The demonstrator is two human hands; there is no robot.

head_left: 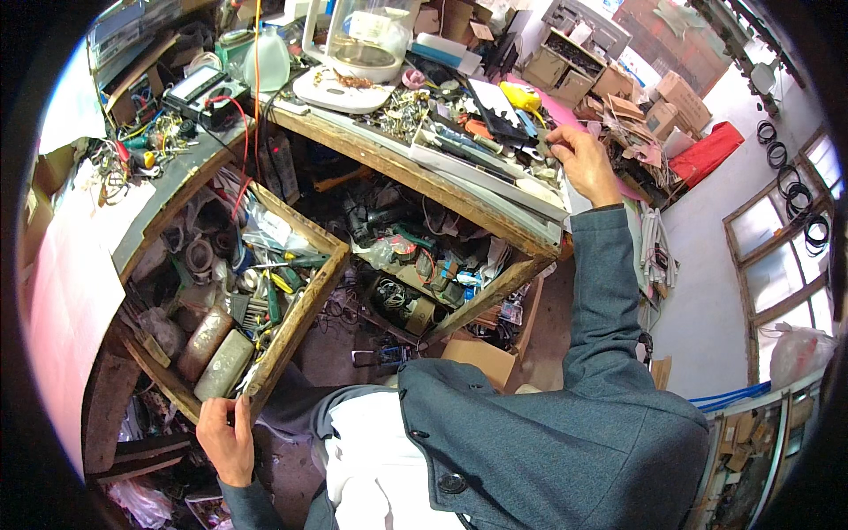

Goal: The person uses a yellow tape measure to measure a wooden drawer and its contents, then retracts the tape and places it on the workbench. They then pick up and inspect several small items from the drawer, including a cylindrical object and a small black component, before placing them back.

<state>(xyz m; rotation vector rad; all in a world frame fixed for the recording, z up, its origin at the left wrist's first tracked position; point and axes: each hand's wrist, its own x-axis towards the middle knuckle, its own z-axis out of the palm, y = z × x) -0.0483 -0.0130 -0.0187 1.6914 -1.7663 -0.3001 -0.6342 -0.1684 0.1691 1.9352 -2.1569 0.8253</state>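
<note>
My left hand [225,440] is closed at the near edge of a pulled-out wooden drawer [296,298], its fingertips against the wood. Inside that drawer lie two worn oblong blocks [223,364], one brown and one greenish, beside several screwdrivers and pliers with green and yellow handles [281,281]. Out to the right, my right hand [585,163] pinches over the end of a long pale tray [490,179] of hand tools on the bench. A small dark piece shows at its fingertips; its kind cannot be made out. Close by is a yellow tool [521,95].
A second open drawer [486,305] full of parts juts out under the bench. On the bench stand a white appliance with a clear jug [353,75] and a meter with red leads [205,93]. A cardboard box [481,358] sits below; a red bundle [707,152] lies right.
</note>
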